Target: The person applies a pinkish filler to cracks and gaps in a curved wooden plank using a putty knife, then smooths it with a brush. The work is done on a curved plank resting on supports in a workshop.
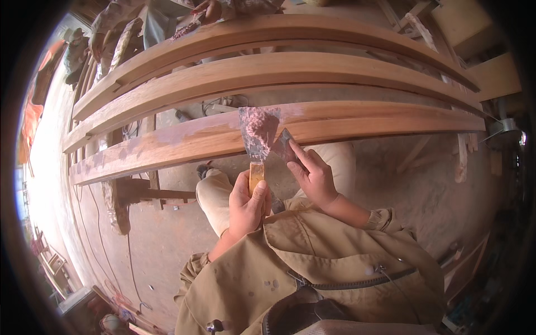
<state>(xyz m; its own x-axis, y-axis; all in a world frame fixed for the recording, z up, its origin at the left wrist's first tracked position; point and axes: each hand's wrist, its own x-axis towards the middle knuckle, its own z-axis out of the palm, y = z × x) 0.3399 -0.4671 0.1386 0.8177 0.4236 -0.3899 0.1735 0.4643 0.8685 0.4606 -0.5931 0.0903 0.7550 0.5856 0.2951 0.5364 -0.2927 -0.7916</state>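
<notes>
My left hand (249, 202) is wrapped round the yellow handle of a putty knife (256, 172). A heap of pinkish putty (260, 124) lies on its wide, smeared blade. Close by on the right, my right hand (316, 176) grips a small flat scraper (285, 144), its fingers along the back. The scraper's edge is beside the loaded blade; I cannot tell whether they touch. Behind both tools runs the nearest wooden beam (357, 120), with pale purple-pink putty smeared over its left half and near the blade.
Two more beams, a middle beam (312, 67) and a far beam (290, 28), lie parallel behind it on wooden supports. Another person's hand (209, 9) shows at the top, near more putty. A cable (130, 262) trails over the floor at left. A metal lamp-like fixture (507, 126) stands at right.
</notes>
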